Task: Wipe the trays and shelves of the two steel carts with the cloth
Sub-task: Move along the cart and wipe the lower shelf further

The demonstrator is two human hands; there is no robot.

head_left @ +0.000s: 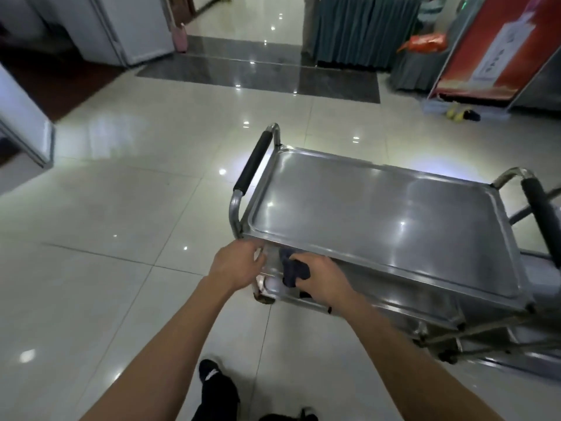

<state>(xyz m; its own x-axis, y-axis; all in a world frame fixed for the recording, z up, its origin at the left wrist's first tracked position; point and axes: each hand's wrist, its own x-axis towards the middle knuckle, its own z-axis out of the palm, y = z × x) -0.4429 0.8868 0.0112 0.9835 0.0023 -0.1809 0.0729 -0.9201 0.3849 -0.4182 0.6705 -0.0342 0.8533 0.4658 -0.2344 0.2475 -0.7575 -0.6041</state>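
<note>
A steel cart stands right of centre, its bare top tray [379,214] shining. Black-padded handles sit at its left end [253,162] and right end [540,214]. Below the top tray, a lower shelf [394,302] shows along the near side. My right hand [321,278] grips a dark blue cloth [293,270] at the left end of that shelf, just under the top tray's edge. My left hand [236,262] reaches to the cart's near left corner post, fingers curled by it; whether it grips the post is unclear.
Part of a second steel cart [540,341] pokes in behind the first at the right edge. Glossy tiled floor [136,208] spreads to the left and ahead. A red banner stand [491,56] and draped tables stand at the back right. My dark shoes [217,387] are below.
</note>
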